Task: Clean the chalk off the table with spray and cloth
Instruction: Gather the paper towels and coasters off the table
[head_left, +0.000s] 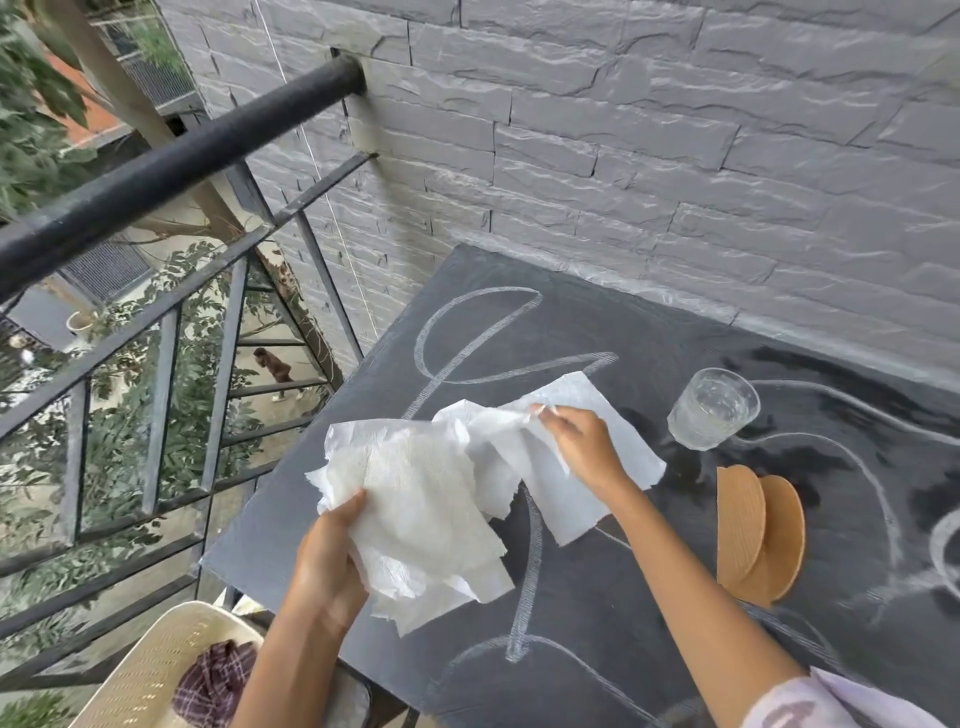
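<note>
Chalk lines (530, 561), white and looping, run across most of the dark slate-grey table (597, 597), from the far left corner down to the near edge and out to your right. Several dark wet-looking patches (810, 364) show on the right half.

You are holding two pieces of white paper towel above the table's left part. Your left hand (327, 561) grips the crumpled, thicker wad (415, 499), thumb on top and fingers curled underneath. Your right hand (582, 441) pinches the upper edge of the flatter sheet (571, 512) between thumb and fingertips. The two pieces overlap between your hands.

To the right of the towels stands one clear ribbed drinking glass (712, 408), upright on the table. Nearer to you are two round tan woven coasters (740, 525), both tilted, the left one leaning against the other.

Past the table's near left corner, one cream perforated plastic chair (156, 665) holds one purple plaid cloth (218, 680). One black metal railing (171, 166) runs on your left, and a grey stone-brick wall (675, 156) rises behind the table.
</note>
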